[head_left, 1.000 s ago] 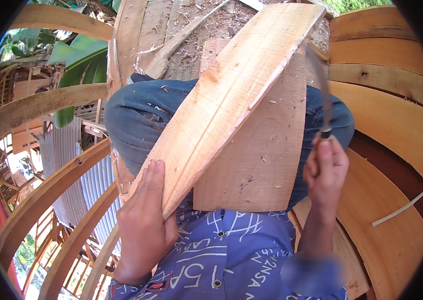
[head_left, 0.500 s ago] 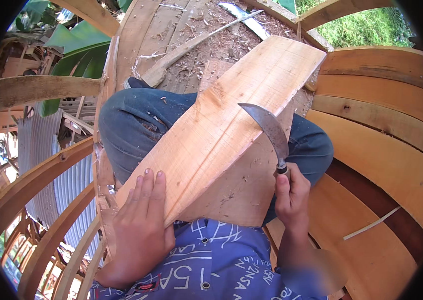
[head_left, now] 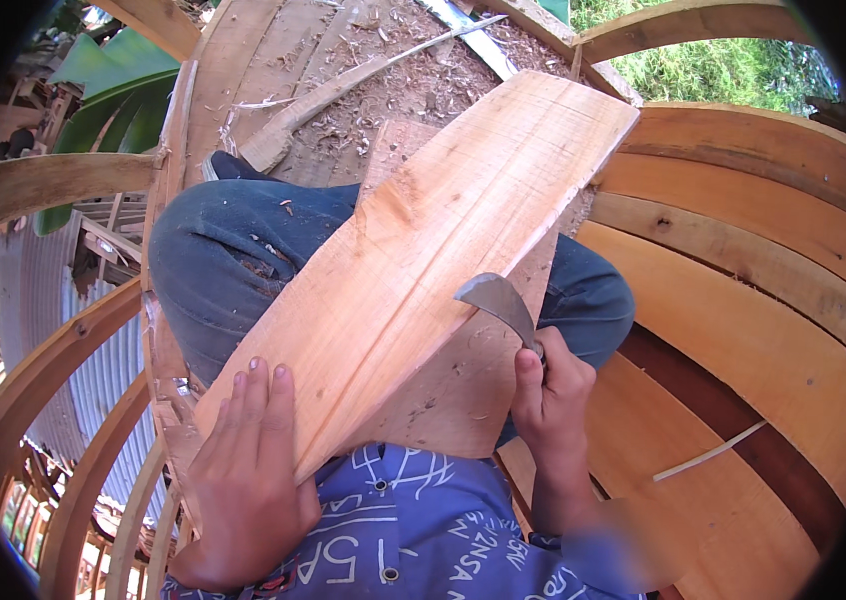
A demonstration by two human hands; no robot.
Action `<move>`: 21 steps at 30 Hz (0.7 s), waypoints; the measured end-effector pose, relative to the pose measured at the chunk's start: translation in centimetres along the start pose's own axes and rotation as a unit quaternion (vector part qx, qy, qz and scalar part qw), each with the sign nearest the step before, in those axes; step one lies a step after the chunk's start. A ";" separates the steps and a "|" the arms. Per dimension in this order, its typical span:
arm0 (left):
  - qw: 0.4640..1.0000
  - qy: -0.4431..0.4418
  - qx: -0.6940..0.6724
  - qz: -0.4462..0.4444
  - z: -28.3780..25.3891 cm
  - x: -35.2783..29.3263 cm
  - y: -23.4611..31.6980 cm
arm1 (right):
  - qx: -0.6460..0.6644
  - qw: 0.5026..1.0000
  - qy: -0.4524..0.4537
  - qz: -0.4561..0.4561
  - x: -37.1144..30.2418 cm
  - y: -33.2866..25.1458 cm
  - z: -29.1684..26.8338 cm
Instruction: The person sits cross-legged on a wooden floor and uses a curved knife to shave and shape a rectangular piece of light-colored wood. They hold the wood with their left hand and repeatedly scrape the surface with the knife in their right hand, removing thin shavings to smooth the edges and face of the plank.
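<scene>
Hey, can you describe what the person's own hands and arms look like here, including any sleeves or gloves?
The left hand and right hand are bare, with no gloves or rings visible. The right forearm is uncovered below a blue sleeve, which looks blurred. The blue shirt carries white lettering and round buttons.

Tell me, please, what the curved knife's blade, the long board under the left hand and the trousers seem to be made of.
Curved knife: blade probably steel, dull finish; thin, grey, metallic-looking.
Long board: bare wood, apparently unpainted; grain lines and a darker patch show.
Trousers: perhaps denim, from the faded blue and creases.
</scene>
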State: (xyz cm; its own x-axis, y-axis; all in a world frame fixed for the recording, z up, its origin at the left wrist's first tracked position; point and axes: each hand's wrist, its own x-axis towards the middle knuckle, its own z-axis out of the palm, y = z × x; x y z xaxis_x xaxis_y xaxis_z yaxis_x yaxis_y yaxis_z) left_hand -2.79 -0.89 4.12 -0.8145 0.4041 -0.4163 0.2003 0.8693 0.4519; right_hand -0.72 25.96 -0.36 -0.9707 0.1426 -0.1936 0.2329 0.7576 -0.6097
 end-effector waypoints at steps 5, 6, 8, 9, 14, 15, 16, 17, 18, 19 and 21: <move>1.000 0.004 0.002 0.016 0.1 0.3 -0.4 | -0.020 0.999 0.007 -0.025 0.3 -0.2 0.2; 1.000 0.006 0.005 0.020 0.1 0.4 -0.5 | -0.043 0.998 0.024 -0.038 0.4 0.1 0.2; 1.000 0.000 0.002 0.015 -0.2 0.3 -0.1 | -0.088 0.992 0.053 -0.068 1.0 0.9 0.0; 1.000 -0.002 0.001 0.012 -0.4 0.2 0.1 | -0.103 0.990 0.068 -0.074 1.2 1.0 -0.1; 1.000 -0.003 -0.007 0.007 -0.5 0.3 0.1 | -0.153 0.975 0.124 -0.100 2.2 2.1 0.0; 1.000 0.001 -0.011 0.004 -0.4 0.2 0.0 | -0.157 0.974 0.127 -0.106 2.3 2.2 0.0; 1.000 0.004 -0.011 0.004 -0.2 0.3 -0.1 | -0.160 0.972 0.132 -0.109 2.4 2.3 0.1; 1.000 0.008 -0.010 0.004 0.0 0.2 -0.2 | -0.162 0.971 0.138 -0.112 2.4 2.3 0.2; 1.000 0.011 -0.010 0.005 0.2 0.2 -0.3 | -0.165 0.969 0.144 -0.116 2.4 2.3 0.2; 1.000 0.015 -0.009 0.006 0.3 0.2 -0.4 | -0.168 0.969 0.142 -0.110 2.4 2.4 0.2; 1.000 0.024 -0.008 0.009 0.3 0.0 -0.5 | -0.176 0.970 0.137 -0.099 2.3 2.3 0.1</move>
State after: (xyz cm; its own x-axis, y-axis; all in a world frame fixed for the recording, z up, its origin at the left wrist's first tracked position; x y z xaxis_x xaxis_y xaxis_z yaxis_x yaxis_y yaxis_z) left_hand -2.73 -1.25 3.61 -0.8360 0.4052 -0.3700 0.2068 0.8573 0.4715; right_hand -2.44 27.94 -2.26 -0.9848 0.1005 0.1414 0.0532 0.9508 -0.3053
